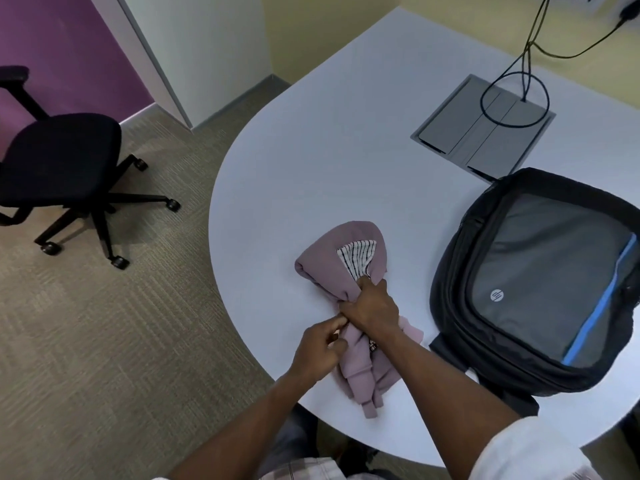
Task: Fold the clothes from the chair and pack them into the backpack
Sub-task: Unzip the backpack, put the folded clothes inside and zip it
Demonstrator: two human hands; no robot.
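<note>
A mauve hooded garment [327, 265] lies bunched on the white table [311, 150], its hood with striped lining pointing away from me. My right hand [372, 306] grips the gathered cloth at the neck of the hood. My left hand [320, 346] pinches the fabric just beside it, on the left. The sleeves and cuffs trail toward the table's near edge. A black and grey backpack [540, 282] lies flat to the right, its main compartment unzipped and open. The black office chair [59, 161] stands on the carpet at the left with nothing on its seat.
A grey cable hatch [481, 129] is set into the table behind the backpack, with black cables [530, 46] running from it to a wall socket. The table's curved edge runs along the left, above carpet.
</note>
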